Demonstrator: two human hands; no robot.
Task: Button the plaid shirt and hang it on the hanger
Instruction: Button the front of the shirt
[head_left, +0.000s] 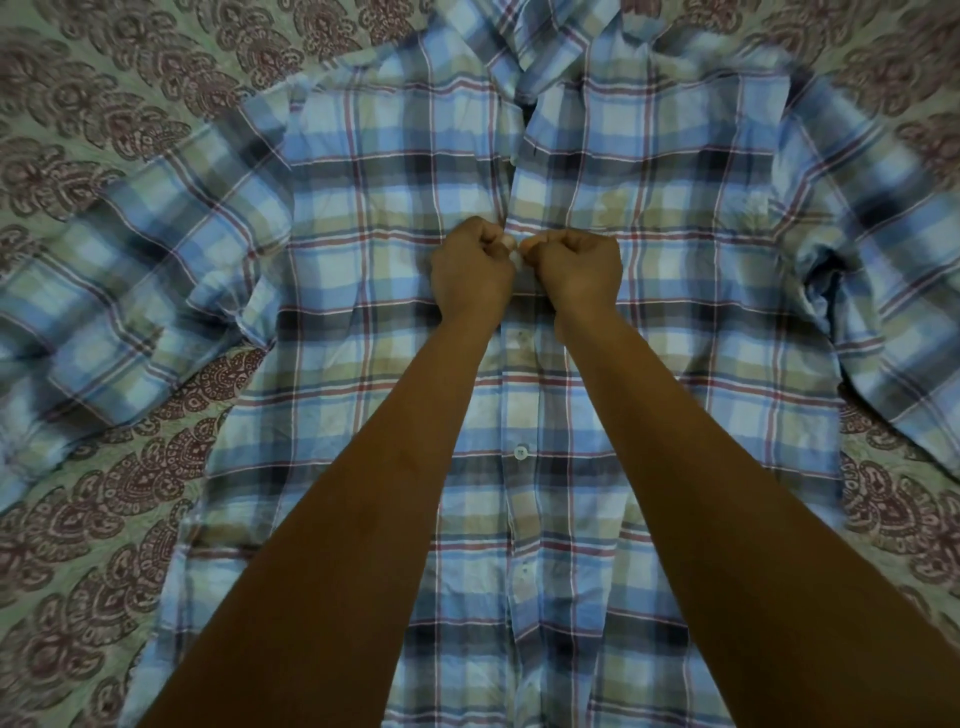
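The plaid shirt (675, 312) lies flat and face up on a patterned bedspread (78, 571). Its collar (545, 47) is at 12 o'clock and its hem runs out of view at 6 o'clock, so the front opening runs straight along the 12-to-6 line, in line with the person's reach. The sleeves spread toward 9 and 3 o'clock.

Both hands meet on that line at chest height. The left hand (470, 265) has its fingers curled and pinches the shirt edge on the 9 o'clock side. The right hand (576, 265) is curled the same way and pinches the edge on the 3 o'clock side. A small pale spot shows between the thumbs. It is probably a button, but it is too small to be sure.

Toward 6 o'clock, a lower button (521, 452) looks fastened and the front lies closed there. Toward 12 o'clock, the two edges gape apart up to the collar.

The buttoning seems about halfway done, working up from the hem. The next button probably lies straight ahead at 12 o'clock, equally near to both hands. No hanger is in view.
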